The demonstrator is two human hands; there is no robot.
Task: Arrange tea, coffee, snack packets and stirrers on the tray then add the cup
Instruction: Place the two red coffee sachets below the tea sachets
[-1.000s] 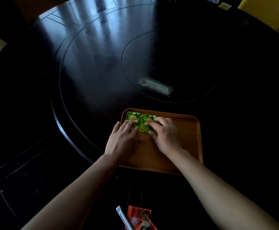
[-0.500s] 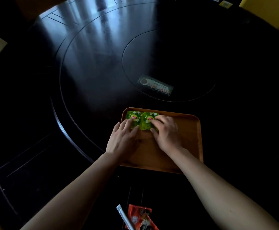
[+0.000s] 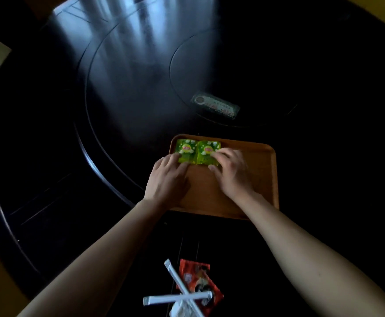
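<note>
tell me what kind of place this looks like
Probably a restaurant or hotel dining room: a large round dark wooden table with a central turntable, and a brown wooden serving tray holding green tea packets.

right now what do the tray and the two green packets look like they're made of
Tray: looks like wood or a wood-look laminate, warm brown, matte, with a low raised rim; grain is too faint to be sure. Green tea packets: thin printed paper or foil wrap, slightly glossy, lying flat with crisp sealed edges under the fingertips of both hands.

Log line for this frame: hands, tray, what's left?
left hand on left green tea packet | right hand on right green tea packet | wooden tray | red packets, white stirrers off-tray
</note>
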